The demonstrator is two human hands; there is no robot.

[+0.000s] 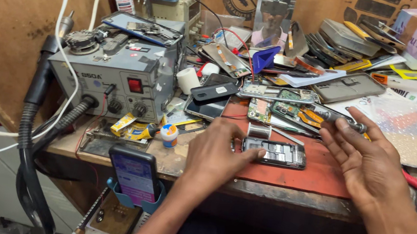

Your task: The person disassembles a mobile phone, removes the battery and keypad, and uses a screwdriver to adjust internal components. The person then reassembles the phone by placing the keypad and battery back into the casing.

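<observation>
A cluttered wooden bench [286, 195] carries a red mat [318, 172], with a grey station [114, 76] at far left. The left hand [216, 155] grips the opened phone [274, 152]. The right hand [365, 160] grasps a screwdriver [341, 118].

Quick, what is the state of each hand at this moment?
Left hand: curled, fingers on the left end of the opened phone; grip cannot be told.
Right hand: open, fingers spread, holding a screwdriver near its fingertips.
</observation>
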